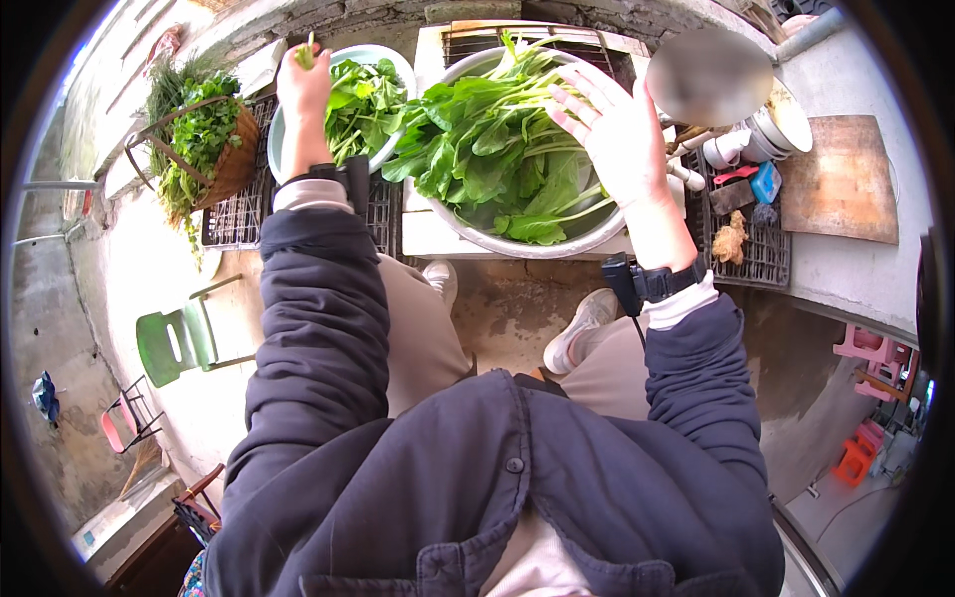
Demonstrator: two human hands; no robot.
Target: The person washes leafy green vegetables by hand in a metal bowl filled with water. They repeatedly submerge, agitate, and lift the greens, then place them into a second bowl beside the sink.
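Observation:
My left hand (304,82) is raised over the left edge of a pale blue basin (403,74), its fingers closed on a short green stalk (305,57). Cut leafy greens (369,97) lie in that basin. In front of me a large metal basin (485,246) holds a heap of long-stemmed leafy greens (477,142), their stems pointing right. Above the right side of this heap is my right hand (612,134), fingers spread, with nothing held in it.
A wicker basket (237,160) of herbs stands left on a black plastic crate (231,220). At right, another crate (768,257) bears a scouring pad and a blue box, beside a wooden board (843,179). A green chair (171,347) stands lower left.

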